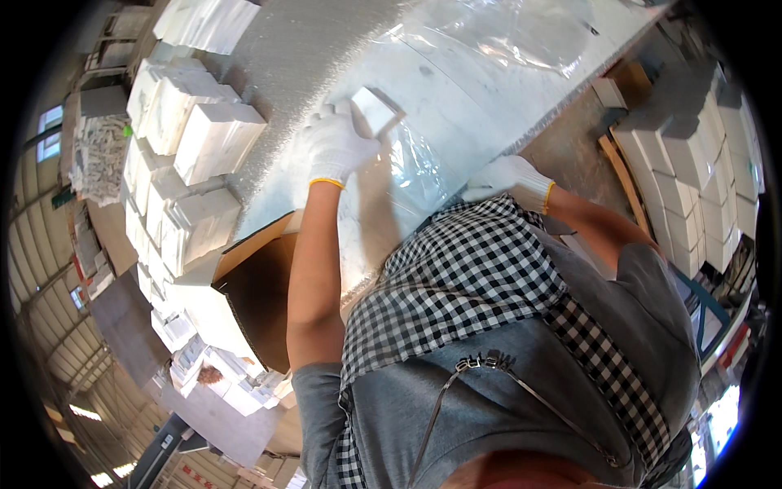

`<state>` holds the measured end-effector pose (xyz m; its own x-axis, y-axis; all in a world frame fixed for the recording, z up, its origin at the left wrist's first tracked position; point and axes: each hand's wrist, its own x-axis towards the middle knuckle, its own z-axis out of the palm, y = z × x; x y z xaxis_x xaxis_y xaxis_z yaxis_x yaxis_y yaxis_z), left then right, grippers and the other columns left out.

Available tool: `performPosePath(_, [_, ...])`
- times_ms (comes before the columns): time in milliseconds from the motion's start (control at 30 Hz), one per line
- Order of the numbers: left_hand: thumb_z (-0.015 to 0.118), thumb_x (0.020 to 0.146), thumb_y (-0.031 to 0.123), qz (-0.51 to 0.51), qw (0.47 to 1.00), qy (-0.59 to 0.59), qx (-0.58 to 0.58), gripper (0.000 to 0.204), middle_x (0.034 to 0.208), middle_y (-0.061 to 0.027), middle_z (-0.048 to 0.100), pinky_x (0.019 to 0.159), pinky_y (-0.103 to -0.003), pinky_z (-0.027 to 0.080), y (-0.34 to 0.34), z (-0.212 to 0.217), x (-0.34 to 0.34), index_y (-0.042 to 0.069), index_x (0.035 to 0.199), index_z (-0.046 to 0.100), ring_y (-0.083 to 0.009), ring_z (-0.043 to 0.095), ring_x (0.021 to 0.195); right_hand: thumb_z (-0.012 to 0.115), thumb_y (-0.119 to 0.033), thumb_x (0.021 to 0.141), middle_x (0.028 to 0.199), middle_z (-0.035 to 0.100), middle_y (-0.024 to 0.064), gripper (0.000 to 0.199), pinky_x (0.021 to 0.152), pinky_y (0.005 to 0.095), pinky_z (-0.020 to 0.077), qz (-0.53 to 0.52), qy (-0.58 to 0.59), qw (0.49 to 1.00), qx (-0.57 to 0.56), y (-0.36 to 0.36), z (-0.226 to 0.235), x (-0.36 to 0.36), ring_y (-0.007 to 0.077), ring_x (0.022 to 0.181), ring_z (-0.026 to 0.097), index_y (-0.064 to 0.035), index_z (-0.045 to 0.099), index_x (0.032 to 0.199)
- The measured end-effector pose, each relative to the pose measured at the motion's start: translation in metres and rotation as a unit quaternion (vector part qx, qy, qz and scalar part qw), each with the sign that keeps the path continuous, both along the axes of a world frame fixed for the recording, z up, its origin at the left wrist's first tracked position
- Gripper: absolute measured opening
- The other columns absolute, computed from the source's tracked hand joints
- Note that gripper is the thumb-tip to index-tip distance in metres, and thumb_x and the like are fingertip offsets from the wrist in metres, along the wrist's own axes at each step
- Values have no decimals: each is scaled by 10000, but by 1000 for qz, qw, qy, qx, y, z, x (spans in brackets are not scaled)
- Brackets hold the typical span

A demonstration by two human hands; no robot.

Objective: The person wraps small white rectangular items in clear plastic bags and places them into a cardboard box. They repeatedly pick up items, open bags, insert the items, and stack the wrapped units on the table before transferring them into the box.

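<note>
My left hand [338, 147], in a white knit glove with a yellow cuff, is over the pale worktable [444, 114]. Its fingers and thumb close around one end of a small flat white block [375, 112]. Beside the block, clear plastic film [419, 163] lies crumpled and shiny on the tabletop. My right hand [515, 179], gloved the same way, is at the near table edge, close to my checked apron [464, 269]. Glare washes out its fingers, and I cannot tell whether they grip anything.
Stacks of white blocks [220, 138] line the left side. An open cardboard box [261, 285] stands below them, near my left forearm. More clear plastic sheeting [521, 37] covers the table's far end. White blocks [684, 163] are piled at the right, beyond the table edge.
</note>
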<state>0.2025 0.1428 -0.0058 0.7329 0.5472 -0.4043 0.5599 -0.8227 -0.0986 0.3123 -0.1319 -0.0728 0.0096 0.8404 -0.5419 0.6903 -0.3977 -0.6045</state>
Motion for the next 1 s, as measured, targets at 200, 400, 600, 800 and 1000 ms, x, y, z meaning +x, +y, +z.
performPosePath(200, [750,715,504,5,1000,-6,-6,751,1252,-227,623,1009,-443,490,-2,0,3,45,1258,511,-384,601,1185,665,-477,909,1336,592,275,720,1052,376,449,-255,34,965,46,-58,-58,-39,373,1267,564,-89,455,1477])
performPosePath(400, [785,688,488,7,999,-42,-28,778,1260,-233,616,965,-455,518,5,-7,-1,43,1262,506,-368,618,1172,766,-415,853,1377,576,221,818,1093,378,407,-360,472,803,48,-31,-110,-78,299,1300,529,37,446,1455])
performPosePath(600, [787,769,395,-29,977,-213,5,761,1330,-229,557,1025,-452,471,6,-25,-33,66,1378,471,-386,548,1252,714,-378,901,1050,724,129,461,920,326,493,-329,450,830,3,-40,-70,-86,200,1014,654,40,723,1093])
performPosePath(800, [730,839,319,-66,968,-241,28,774,1495,-195,438,1078,-452,435,15,-32,-91,148,1508,383,-410,421,1368,667,-304,938,884,720,63,350,758,287,520,-253,371,894,6,-21,37,-51,139,819,651,22,740,1041])
performPosePath(1000, [751,816,285,-63,974,-201,85,751,1436,-178,463,1088,-425,420,-36,-33,-116,182,1487,430,-386,407,1363,687,-211,930,811,685,40,267,659,229,477,-145,435,888,21,26,110,-24,95,737,603,31,735,1031])
